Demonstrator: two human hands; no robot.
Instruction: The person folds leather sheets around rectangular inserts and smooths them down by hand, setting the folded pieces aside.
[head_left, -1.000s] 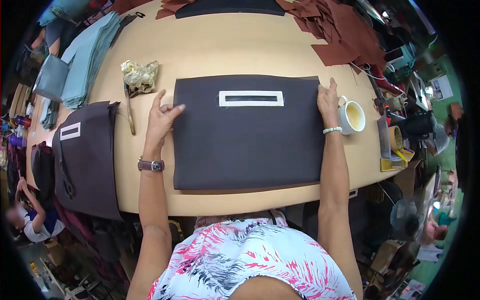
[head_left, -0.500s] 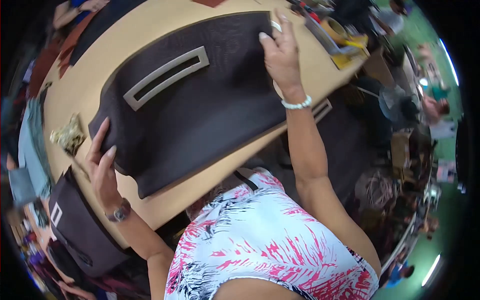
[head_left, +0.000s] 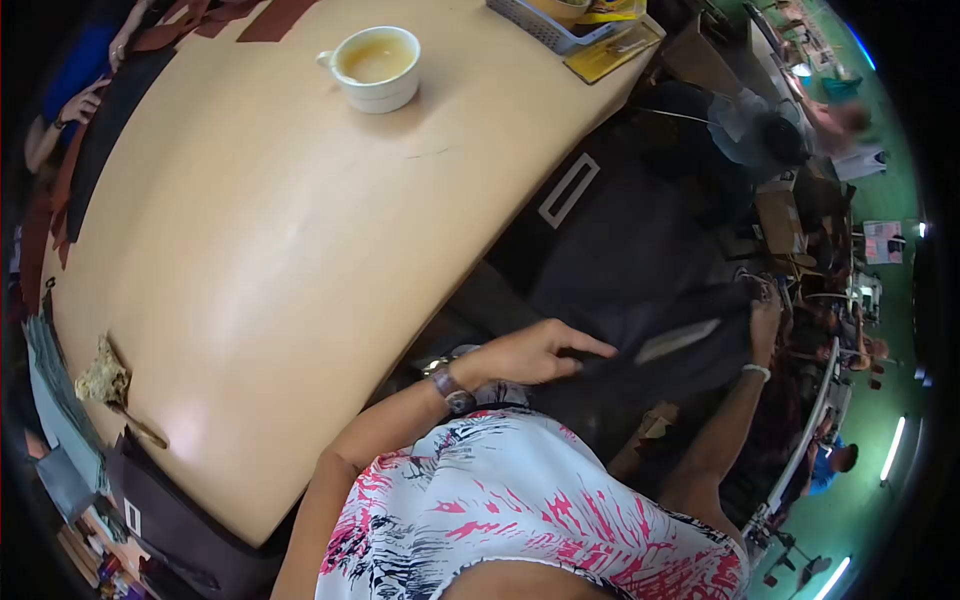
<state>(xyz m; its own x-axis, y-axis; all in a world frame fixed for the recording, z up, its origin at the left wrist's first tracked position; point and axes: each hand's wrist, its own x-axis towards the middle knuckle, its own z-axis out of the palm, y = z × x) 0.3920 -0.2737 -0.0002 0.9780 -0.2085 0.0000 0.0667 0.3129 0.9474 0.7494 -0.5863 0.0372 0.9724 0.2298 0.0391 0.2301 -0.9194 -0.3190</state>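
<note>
A dark fabric panel (head_left: 660, 362) with a pale rectangular frame hangs off the table's right side, blurred by motion. At its near edge is my left hand (head_left: 545, 352), index finger stretched toward the panel and the other fingers curled; what they grip is unclear. My right hand (head_left: 766, 312) is closed at the panel's far right edge. Beyond lies another dark panel (head_left: 625, 225) with a white-edged rectangular opening (head_left: 569, 190), below the table's level.
A white cup (head_left: 381, 92) of tan liquid stands on the wooden table (head_left: 250, 250). A crumpled brush-like tool (head_left: 103, 378) lies at the left, near teal fabric (head_left: 62, 410) and a dark panel stack (head_left: 175, 510). A basket (head_left: 545, 28) is at the top. Another person's hand (head_left: 84, 103) shows upper left.
The dark panel has moved off the table to the right with my hands. The view has turned right, and the bare wood and the cup have come into sight.
</note>
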